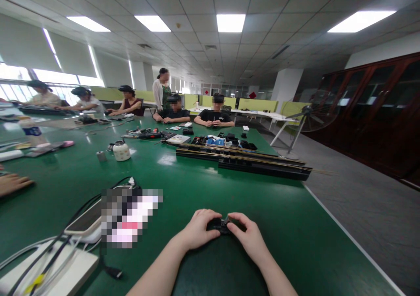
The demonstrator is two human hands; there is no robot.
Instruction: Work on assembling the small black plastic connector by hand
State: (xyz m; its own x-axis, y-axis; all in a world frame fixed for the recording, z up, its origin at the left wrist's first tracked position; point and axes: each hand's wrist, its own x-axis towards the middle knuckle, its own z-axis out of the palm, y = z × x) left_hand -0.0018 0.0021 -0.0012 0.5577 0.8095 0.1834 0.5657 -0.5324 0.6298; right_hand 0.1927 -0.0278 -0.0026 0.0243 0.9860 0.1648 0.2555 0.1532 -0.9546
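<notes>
A small black part with a bit of bare metal on top sits between my hands, low over the green table. My left hand grips its left end between thumb and fingers. On its other side, my right hand pinches the metal bit at the right end with thumb and forefinger. Fingers hide much of the part, so its exact kind cannot be made out.
Phones, black cables and a white box lie at left. Long black rails with thin brass rods stretch across the table ahead. A white jar stands at mid-left. Another person's hand rests at the left edge; several people sit beyond.
</notes>
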